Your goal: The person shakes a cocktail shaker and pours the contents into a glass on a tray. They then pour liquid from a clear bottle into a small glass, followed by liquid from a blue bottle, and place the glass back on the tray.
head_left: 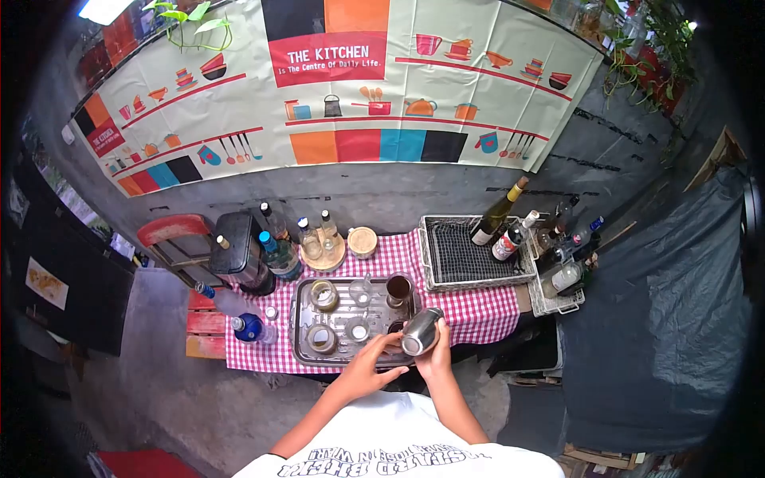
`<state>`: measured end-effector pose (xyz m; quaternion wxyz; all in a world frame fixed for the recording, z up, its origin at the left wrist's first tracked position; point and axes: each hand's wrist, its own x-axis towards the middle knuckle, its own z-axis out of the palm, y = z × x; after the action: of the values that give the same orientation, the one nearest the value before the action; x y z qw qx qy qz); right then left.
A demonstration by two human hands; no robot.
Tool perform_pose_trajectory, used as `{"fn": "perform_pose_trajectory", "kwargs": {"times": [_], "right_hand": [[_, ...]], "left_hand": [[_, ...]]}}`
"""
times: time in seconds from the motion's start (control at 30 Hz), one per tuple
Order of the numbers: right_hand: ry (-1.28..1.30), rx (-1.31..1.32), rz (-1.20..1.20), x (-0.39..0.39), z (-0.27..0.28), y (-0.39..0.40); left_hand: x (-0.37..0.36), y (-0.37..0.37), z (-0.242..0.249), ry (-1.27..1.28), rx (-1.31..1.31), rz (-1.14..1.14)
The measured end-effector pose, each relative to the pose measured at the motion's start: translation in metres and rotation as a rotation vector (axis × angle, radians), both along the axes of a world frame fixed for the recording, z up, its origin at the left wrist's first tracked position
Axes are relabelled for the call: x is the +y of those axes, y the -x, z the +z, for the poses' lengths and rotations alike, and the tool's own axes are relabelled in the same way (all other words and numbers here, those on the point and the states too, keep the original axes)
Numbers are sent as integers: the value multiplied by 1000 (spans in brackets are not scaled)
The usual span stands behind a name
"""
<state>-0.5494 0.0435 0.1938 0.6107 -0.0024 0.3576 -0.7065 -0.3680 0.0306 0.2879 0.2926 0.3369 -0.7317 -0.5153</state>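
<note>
A shiny metal shaker cup [421,333] is tilted over the front right corner of the tray. My right hand [435,360] is wrapped round its right side. Beside its left side is my left hand [368,368], fingers stretched with the fingertips right at the cup and the thumb apart below. The dark metal tray [298,319] holds several glass vessels: a clear glass jar [322,338], a glass jug [358,328], another jar [323,295] and a clear glass [360,291]. A dark-filled stemmed glass [398,288] stands at the right, and another dark glass [395,327] is partly hidden behind the shaker cup.
A white wire basket [434,275] with bottles stands back right on the checked tablecloth [486,315]. Several bottles and a blue bottle [249,327] stand left of the tray. Behind it are a round wooden board [323,259] with small bottles and a wooden-topped jar [362,241].
</note>
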Motion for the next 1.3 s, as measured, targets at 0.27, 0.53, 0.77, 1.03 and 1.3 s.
{"fn": "perform_pose_trajectory", "kwargs": {"times": [0.27,0.53,0.77,1.03,1.3], "right_hand": [[37,272,-18,0,37,12],[596,1363,120,0,66,0],[826,1581,243,2,75,-31],[410,811,168,-13,59,-77],[110,77,217,-43,30,-113]], "left_hand": [[12,14,-13,-142,68,147],[11,10,-37,-162,54,217],[13,-21,-32,-267,-22,266],[12,-71,-23,-117,-55,307],[-12,-117,-8,-78,59,217]]}}
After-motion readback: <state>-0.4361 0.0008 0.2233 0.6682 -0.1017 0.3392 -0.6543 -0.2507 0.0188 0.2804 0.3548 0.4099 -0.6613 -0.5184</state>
